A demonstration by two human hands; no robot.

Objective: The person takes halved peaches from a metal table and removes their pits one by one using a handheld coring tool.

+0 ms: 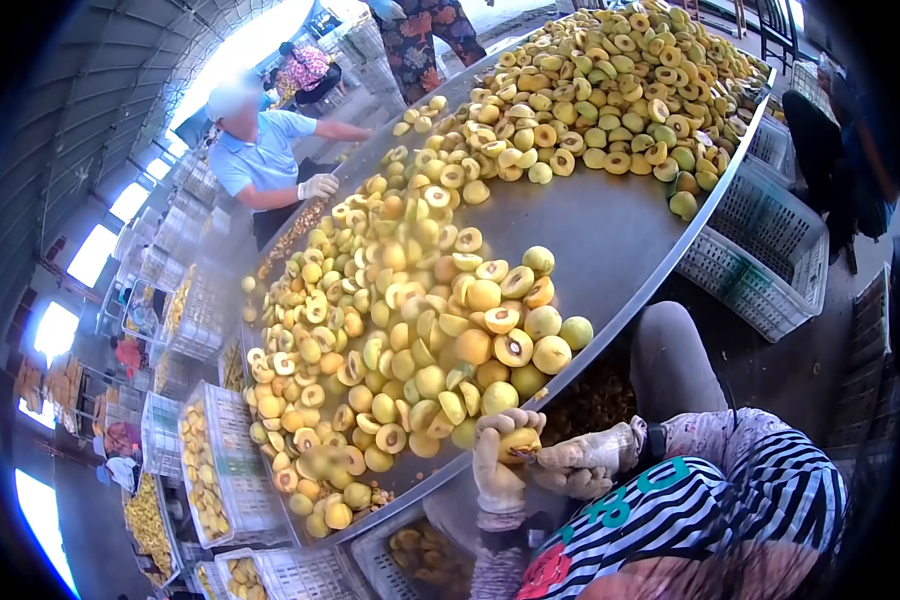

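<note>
My left hand (495, 468), in a pale work glove, is closed around a yellow peach (520, 446) just off the near edge of the metal table. Gloved as well, my right hand (588, 462) meets the peach from the right with its fingers drawn together. Whether a small tool sits in those fingers is too small to tell. Beyond my hands, halved yellow peaches (400, 340) lie heaped along the table, some showing brown stones or hollows.
The metal table (590, 225) has a raised rim and a larger peach pile (610, 90) at its far end. A crate (395, 560) with peach pieces stands below my left arm. White crates (760, 250) stand at right. A person in blue (270, 155) works across the table.
</note>
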